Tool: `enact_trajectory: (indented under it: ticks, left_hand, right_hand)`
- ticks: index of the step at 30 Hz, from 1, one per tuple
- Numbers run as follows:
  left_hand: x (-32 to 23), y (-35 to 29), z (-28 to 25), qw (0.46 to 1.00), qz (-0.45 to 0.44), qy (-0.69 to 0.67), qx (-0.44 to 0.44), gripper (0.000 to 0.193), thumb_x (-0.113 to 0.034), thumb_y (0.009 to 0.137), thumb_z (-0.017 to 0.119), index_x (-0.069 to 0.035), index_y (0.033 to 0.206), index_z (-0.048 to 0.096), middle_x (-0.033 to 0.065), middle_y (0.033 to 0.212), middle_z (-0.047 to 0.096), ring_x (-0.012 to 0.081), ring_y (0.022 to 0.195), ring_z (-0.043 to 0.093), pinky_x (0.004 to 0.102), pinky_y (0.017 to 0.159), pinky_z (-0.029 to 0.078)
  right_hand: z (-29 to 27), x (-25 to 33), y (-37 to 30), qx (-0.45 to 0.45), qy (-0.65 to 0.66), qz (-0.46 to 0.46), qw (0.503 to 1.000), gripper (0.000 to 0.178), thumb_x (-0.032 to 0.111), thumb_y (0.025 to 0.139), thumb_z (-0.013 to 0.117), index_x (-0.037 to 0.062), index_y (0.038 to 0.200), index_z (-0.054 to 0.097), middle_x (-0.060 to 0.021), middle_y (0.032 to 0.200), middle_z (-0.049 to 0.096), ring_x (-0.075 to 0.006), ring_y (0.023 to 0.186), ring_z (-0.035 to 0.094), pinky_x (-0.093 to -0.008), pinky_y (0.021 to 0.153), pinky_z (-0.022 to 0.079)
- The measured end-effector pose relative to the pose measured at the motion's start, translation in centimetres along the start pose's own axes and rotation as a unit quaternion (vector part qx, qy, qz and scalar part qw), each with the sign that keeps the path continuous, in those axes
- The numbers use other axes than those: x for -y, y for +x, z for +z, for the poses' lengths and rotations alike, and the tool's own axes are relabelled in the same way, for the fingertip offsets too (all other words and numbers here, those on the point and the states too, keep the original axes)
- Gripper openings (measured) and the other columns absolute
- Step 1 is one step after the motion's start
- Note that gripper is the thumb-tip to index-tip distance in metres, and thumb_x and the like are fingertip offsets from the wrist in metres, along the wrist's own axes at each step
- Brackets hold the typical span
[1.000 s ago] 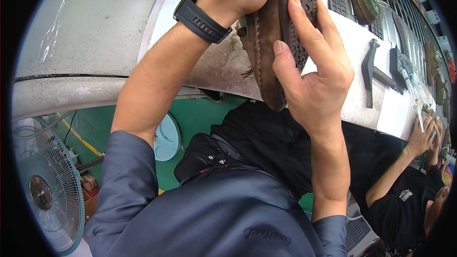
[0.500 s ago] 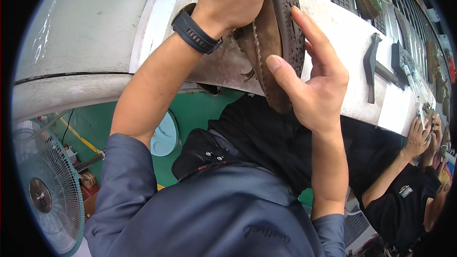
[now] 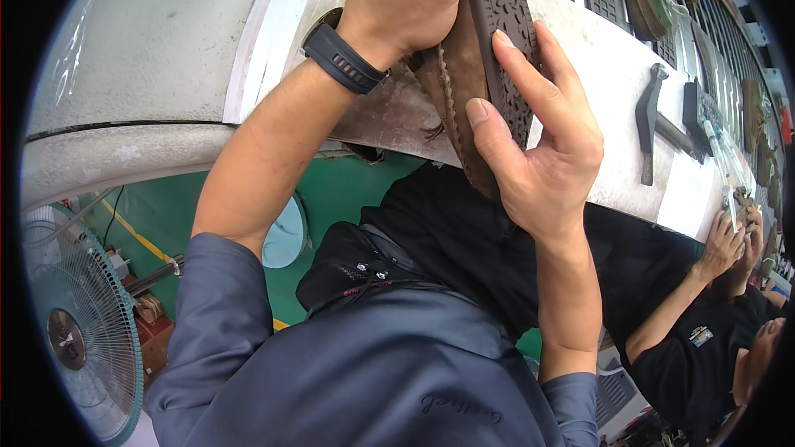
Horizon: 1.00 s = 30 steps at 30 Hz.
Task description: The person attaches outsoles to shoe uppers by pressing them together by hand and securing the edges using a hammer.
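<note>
Since half a second ago, my spread right hand (image 3: 548, 145) has shifted further over the sole (image 3: 507, 16) of the brown shoe (image 3: 467, 74). It's between my hands; whether my left hand (image 3: 410, 0) grips its far end, I cannot tell. Right of the shoe, a dark tool (image 3: 648, 120) lies on the table (image 3: 595, 45).

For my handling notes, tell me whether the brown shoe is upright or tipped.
The shoe is tipped: its treaded sole shows, turned rightward, with the brown upper left of it.
</note>
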<state>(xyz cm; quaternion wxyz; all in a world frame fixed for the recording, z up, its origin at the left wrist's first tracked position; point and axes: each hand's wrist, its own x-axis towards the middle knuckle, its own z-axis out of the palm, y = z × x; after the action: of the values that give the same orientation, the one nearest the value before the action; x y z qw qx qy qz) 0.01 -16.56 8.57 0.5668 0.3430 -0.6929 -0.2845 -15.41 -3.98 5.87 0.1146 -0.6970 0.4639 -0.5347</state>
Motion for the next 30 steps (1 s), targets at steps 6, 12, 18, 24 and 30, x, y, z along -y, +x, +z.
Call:
enact_trajectory:
  ticks: [6, 12, 18, 24, 30]
  left_hand:
    - [0.1, 0.1, 0.4, 1.000, 0.008, 0.002, -0.016, 0.040, -0.035, 0.103, 0.073, 0.004, 0.109, 0.070, 0.0013, 0.078, 0.065, 0.0080, 0.074, 0.056, 0.0267, 0.067, 0.048]
    - [0.6, 0.0, 0.5, 1.000, -0.017, 0.020, -0.012, 0.042, -0.037, 0.105, 0.069, 0.005, 0.108, 0.070, 0.0004, 0.075, 0.062, 0.0078, 0.072, 0.054, 0.0272, 0.065, 0.046]
    - [1.6, -0.3, 0.7, 1.000, -0.019, -0.001, -0.013, 0.044, -0.039, 0.106, 0.067, 0.005, 0.108, 0.070, 0.0009, 0.075, 0.062, 0.0084, 0.071, 0.054, 0.0279, 0.064, 0.046]
    - [1.5, -0.3, 0.6, 0.999, -0.019, 0.011, -0.025, 0.043, -0.038, 0.106, 0.067, 0.005, 0.107, 0.071, 0.0022, 0.073, 0.062, 0.0088, 0.070, 0.055, 0.0287, 0.064, 0.046]
    - [1.4, -0.3, 0.7, 0.998, -0.050, 0.036, -0.020, 0.041, -0.037, 0.107, 0.066, 0.005, 0.106, 0.071, 0.0035, 0.074, 0.065, 0.0095, 0.071, 0.057, 0.0292, 0.065, 0.047]
  right_hand:
    - [-0.4, 0.5, 0.0, 0.045, -0.020, 0.018, 0.999, 0.053, 0.002, 0.080, 0.082, -0.0002, 0.132, 0.073, -0.0283, 0.139, 0.066, -0.0388, 0.138, 0.059, -0.0435, 0.115, 0.044]
    - [-1.0, -0.3, -0.3, 0.098, 0.014, 0.015, 0.995, 0.065, 0.003, 0.077, 0.086, -0.0030, 0.139, 0.067, -0.0311, 0.150, 0.056, -0.0377, 0.144, 0.053, -0.0447, 0.119, 0.041]
    - [-0.5, -1.7, -1.4, 0.084, 0.106, 0.027, 0.990, 0.071, 0.002, 0.076, 0.088, -0.0096, 0.141, 0.061, -0.0348, 0.161, 0.040, -0.0365, 0.149, 0.045, -0.0449, 0.122, 0.036]
    - [-0.1, -1.7, -1.4, 0.075, 0.111, 0.028, 0.991, 0.067, 0.001, 0.076, 0.086, -0.0088, 0.138, 0.064, -0.0352, 0.160, 0.041, -0.0376, 0.149, 0.046, -0.0453, 0.122, 0.037]
    - [-0.9, -0.4, -0.4, 0.099, 0.004, 0.018, 0.995, 0.061, 0.004, 0.075, 0.085, -0.0050, 0.134, 0.070, -0.0340, 0.156, 0.047, -0.0377, 0.143, 0.054, -0.0442, 0.120, 0.039]
